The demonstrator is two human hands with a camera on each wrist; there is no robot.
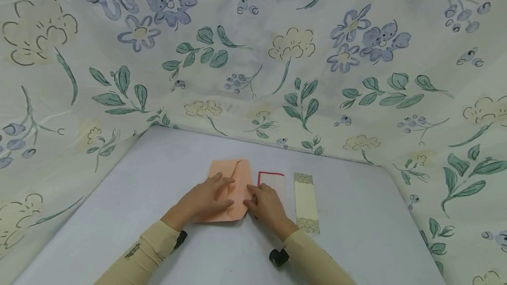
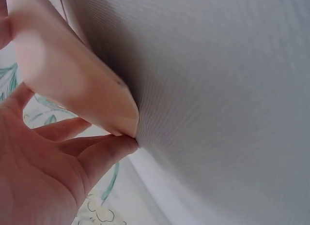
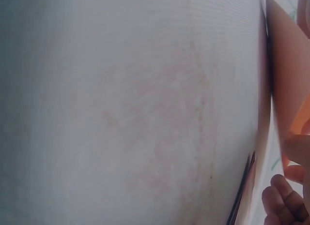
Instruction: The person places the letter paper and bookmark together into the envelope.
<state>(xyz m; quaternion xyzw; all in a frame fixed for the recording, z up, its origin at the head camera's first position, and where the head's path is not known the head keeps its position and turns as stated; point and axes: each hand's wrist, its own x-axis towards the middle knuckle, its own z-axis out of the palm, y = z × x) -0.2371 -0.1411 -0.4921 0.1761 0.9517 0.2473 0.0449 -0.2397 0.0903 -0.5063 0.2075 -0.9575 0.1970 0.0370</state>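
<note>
A peach paper envelope lies on the white table, with a folded flap edge running down its front. My left hand rests on its left part, fingers extended and the thumb apart from the index finger. In the left wrist view, the left hand's thumb touches the envelope near a corner. At the right edge, my right hand pinches the paper between thumb and index finger. Only part of the right hand shows in the right wrist view, beside the peach paper.
A red-bordered pale card lies partly beneath the right hand. Farther right is a cream strip with glittery ends. Floral cloth hangs around the white table. Dark wrist cameras sit under the sleeves.
</note>
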